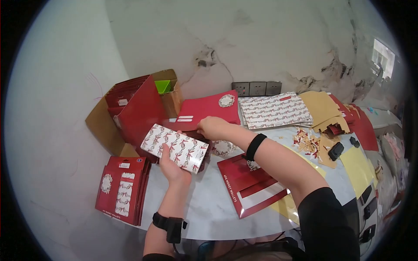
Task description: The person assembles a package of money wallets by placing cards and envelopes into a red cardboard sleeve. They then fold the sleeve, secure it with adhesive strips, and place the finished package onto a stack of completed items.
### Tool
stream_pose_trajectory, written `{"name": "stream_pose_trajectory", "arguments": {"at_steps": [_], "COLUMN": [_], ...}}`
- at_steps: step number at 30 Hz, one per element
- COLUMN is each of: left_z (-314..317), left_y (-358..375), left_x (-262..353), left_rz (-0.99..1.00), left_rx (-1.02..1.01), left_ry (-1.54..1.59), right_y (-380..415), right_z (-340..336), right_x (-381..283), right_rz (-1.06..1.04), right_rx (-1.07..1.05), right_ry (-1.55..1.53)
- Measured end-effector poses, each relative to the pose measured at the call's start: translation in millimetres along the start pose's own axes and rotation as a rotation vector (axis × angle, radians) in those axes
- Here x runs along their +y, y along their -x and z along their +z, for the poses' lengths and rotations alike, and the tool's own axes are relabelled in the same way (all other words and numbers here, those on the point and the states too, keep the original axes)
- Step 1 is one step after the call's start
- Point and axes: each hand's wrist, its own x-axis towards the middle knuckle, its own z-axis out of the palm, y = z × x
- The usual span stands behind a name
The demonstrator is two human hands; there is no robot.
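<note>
My left hand grips a white money wallet printed with rows of green garlands and red bows, its thumb lying across the front. Just beyond the wallet's upper edge is my right hand, fingers pinched at a dark red card; the fingertips are partly hidden. Behind them lies a stack of red packs with a round wreath print. A red pack lettered "4PK MONEY WALLETS" rests under my right forearm, with a clear window strip.
A cardboard box holding red packs stands at left. Finished-looking red packs stand at front left. Patterned sheets, tan card, paper scraps and a black object lie to the right. Wall sockets are behind.
</note>
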Motion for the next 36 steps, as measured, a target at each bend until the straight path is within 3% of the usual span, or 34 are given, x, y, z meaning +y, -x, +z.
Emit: {"name": "stream_pose_trajectory", "arguments": {"at_steps": [1, 2, 4, 7, 11, 13, 14, 16, 20, 22, 30, 36], "left_z": [1.4, 3.4, 7.4, 8.0, 6.2, 3.3, 0.3, -6.8, -7.1, -4.4, -9.9, -13.2], "left_y": [0.4, 0.8, 2.7, 0.7, -1.7, -3.1, -4.3, -7.2, -8.0, -5.7, -8.7, -11.2], "left_x": [0.5, 0.8, 1.3, 5.3, 4.8, 3.9, 3.4, 2.5, 0.2, 3.3, -1.7, -4.8], "left_rz": [0.008, 0.011, 0.011, -0.014, -0.022, -0.008, -0.005, -0.008, 0.046, -0.008, 0.037, 0.082], "left_rx": [0.018, 0.034, 0.048, 0.055, 0.065, 0.074, 0.074, 0.075, 0.133, 0.057, 0.081, 0.122], "left_ry": [-0.013, -0.024, -0.029, 0.007, -0.015, -0.044, -0.044, -0.099, -0.120, -0.121, -0.077, -0.097], "right_y": [2.0, 6.1, 6.3, 12.7, 4.8, 8.8, 8.2, 2.6, -0.6, 5.7, 7.7, 24.7], "right_z": [-5.1, -9.9, -19.3, -39.0, -43.3, -50.1, -51.2, -44.5, -2.6, -3.7, -27.6, -40.1], "right_x": [-5.2, -9.3, -12.3, -15.8, -11.9, -17.6, -18.1, -9.9, 6.2, -10.4, -24.7, -23.2], "right_rz": [0.008, -0.047, -0.083, -0.101, -0.139, -0.126, -0.128, -0.161, -0.280, -0.165, -0.141, -0.024], "right_rx": [-0.061, 0.050, 0.053, -0.060, -0.042, 0.195, 0.195, 0.074, -0.002, -0.119, 0.075, 0.362], "right_ry": [0.073, 0.104, 0.149, 0.124, 0.131, 0.123, 0.123, 0.330, 0.174, 0.165, 0.233, 0.014]}}
